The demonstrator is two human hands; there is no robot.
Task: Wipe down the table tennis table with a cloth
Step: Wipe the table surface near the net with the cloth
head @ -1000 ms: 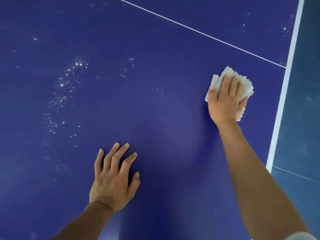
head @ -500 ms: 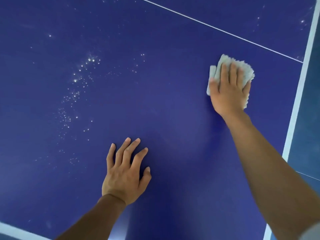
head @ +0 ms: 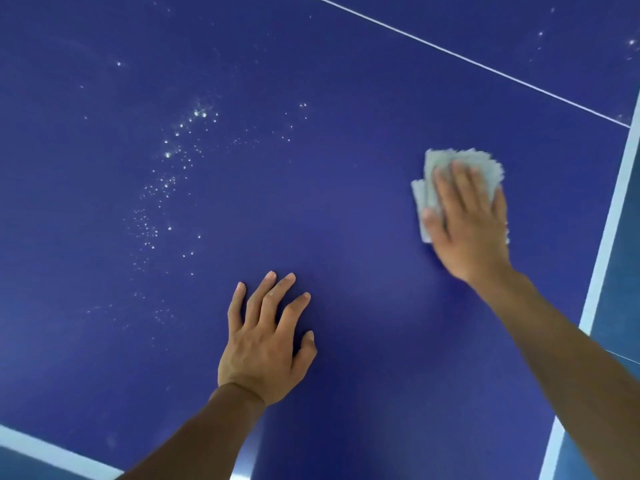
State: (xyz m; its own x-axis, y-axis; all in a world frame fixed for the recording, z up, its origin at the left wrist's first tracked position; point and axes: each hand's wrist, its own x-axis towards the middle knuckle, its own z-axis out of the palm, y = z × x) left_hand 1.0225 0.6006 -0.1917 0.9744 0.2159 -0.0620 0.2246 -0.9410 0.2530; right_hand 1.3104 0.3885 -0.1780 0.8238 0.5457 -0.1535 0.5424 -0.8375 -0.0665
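The dark blue table tennis table (head: 363, 140) fills the view. A folded pale cloth (head: 427, 174) lies flat on it at the right. My right hand (head: 467, 223) presses the cloth down with straight fingers and is motion-blurred. My left hand (head: 266, 344) rests on the bare table near the front, fingers spread. A patch of small white droplets (head: 169, 188) speckles the surface to the left of both hands.
A thin white centre line (head: 467, 58) crosses the top right. White edge bands run along the right side (head: 613, 220) and the bottom-left corner (head: 45, 452). Beyond the right edge lies a blue-grey floor (head: 627, 271). More droplets (head: 632, 43) sit at the far right.
My right hand has slid the cloth towards me along the table. The view has shifted, bringing the bottom-left table edge into sight. My left hand stays planted.
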